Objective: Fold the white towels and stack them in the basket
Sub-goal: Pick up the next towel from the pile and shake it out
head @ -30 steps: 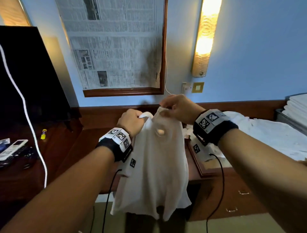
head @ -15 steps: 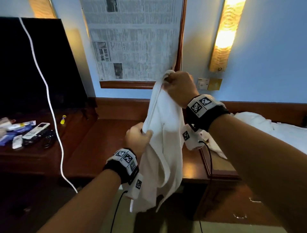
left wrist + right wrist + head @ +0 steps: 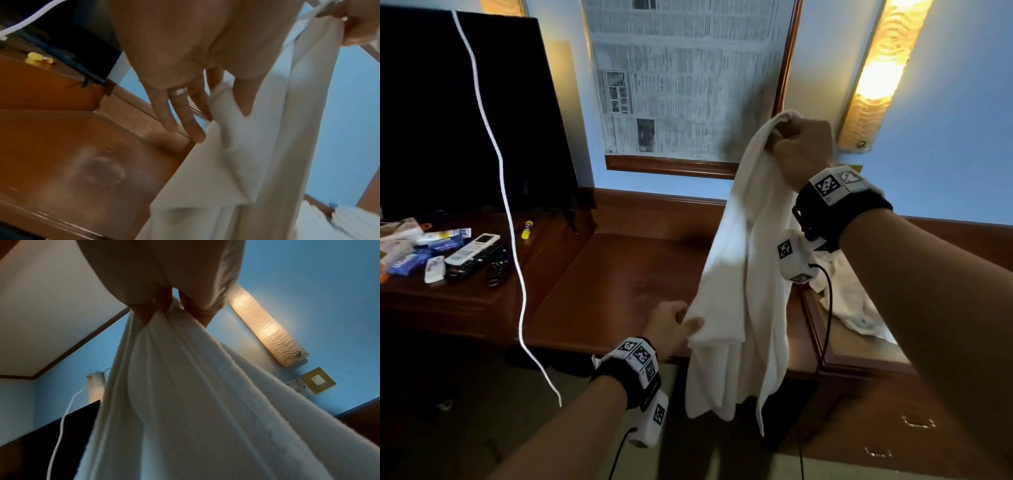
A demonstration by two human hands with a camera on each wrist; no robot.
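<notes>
- Right hand point(image 3: 802, 150) up high, fist clamped round the gathered top edge of a soft white terry towel point(image 3: 743, 281).
- Left hand point(image 3: 671, 323) low, thumb and forefinger pinching an edge, other fingers straight.
- Towel hangs rumpled above the polished brown wooden bench point(image 3: 626, 281): no fold made.
- More crumpled white cloth point(image 3: 852, 301) waits at right.
- Basket out of sight; folding and stacking remain.

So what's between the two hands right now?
Only the white towel: it hangs from the right hand up high down to the left hand, which pinches its edge. The head view shows this.
</notes>
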